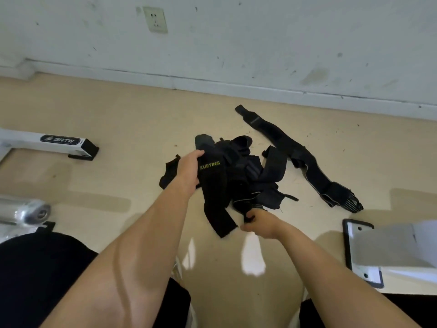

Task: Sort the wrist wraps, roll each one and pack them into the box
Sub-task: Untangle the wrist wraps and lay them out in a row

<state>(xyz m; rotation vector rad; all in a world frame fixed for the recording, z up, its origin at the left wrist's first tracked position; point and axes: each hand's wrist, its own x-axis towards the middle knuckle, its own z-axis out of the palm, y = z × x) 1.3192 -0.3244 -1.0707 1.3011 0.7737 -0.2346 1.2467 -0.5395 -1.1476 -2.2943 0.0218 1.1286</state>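
A tangled pile of black wrist wraps [248, 171] lies on the beige floor in the middle of the view. My left hand [188, 170] grips the upper part of one black wrap with yellow lettering [212, 185], which hangs down toward me. My right hand [256, 222] pinches the end of another black wrap [246, 204] at the pile's near edge. One long black wrap [295, 152] lies stretched out by itself to the right of the pile. No box is in view that I can identify.
A white wall with a socket [155, 18] runs along the back. A white machine foot with a black end cap [59, 143] sits at left, a silver bar end [30, 210] below it. A white metal base plate [378, 247] lies at right.
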